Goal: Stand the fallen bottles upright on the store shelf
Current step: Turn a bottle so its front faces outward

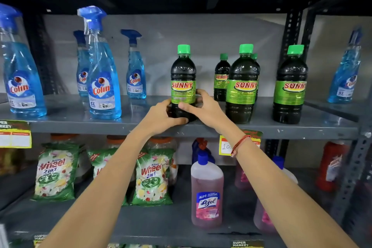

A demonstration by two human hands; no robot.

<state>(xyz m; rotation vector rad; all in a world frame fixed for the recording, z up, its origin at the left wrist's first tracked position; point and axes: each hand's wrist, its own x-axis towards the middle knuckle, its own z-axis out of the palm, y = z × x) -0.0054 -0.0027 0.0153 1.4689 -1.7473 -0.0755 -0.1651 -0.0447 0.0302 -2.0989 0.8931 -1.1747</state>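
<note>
A dark Sunny bottle (183, 78) with a green cap and green label stands upright near the front of the grey metal shelf (80, 125). My left hand (164, 116) wraps its base from the left. My right hand (203, 107) holds its lower part from the right, fingers across the label's bottom edge. Three more Sunny bottles stand upright to the right: a small one further back (221, 77), a large one (242, 84) and another (290, 84). A further green cap shows behind the large one. No bottle lies on its side in view.
Blue Colin spray bottles (103, 78) stand along the left of the same shelf, one more at the far right (345, 74). On the shelf below are Wheel detergent packs (152, 175) and a pink Lizol bottle (207, 191). A perforated shelf upright (291, 32) rises at the right.
</note>
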